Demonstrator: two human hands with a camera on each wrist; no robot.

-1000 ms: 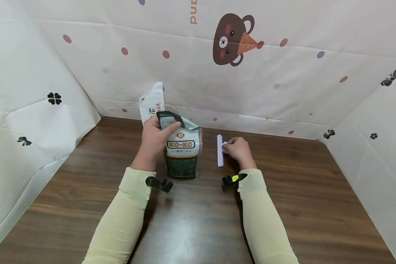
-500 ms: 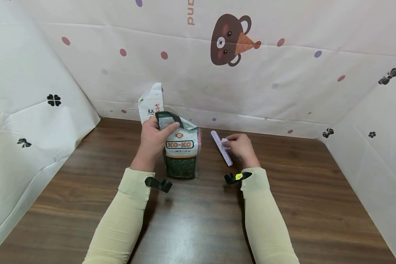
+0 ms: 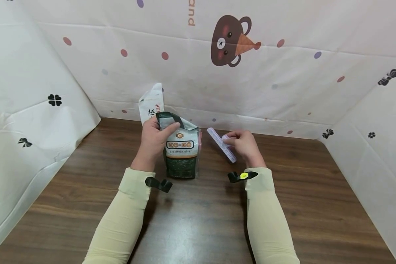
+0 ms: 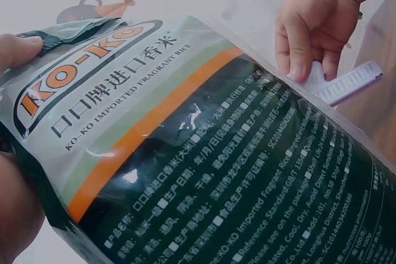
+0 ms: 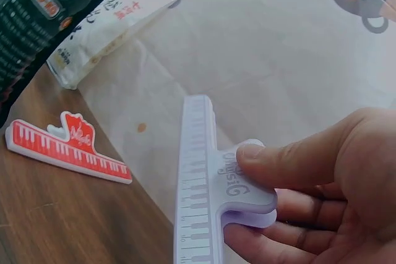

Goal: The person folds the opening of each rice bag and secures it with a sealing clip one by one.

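Observation:
My left hand grips a green and silver bag of KO-KO fragrant rice near its top, thumb across the front. The bag's top edge is folded over, and it stands upright. To its right, my right hand pinches a pale purple bag clip printed with piano keys. In the right wrist view, the thumb lies on one handle tab of the clip and fingers are under the other. The clip's long bar slants beside the bag, apart from it. The left wrist view shows the bag's printed front up close.
Behind the rice bag, a white bag with red and black lettering leans near the back sheet. A red piano-key bag clip lies on the wooden table behind the rice bag. Printed white sheets wall the back and sides.
My right hand has moved slightly right and turned the purple clip from upright to a slant, its far end tipping left. My left hand and the rice bag hold still.

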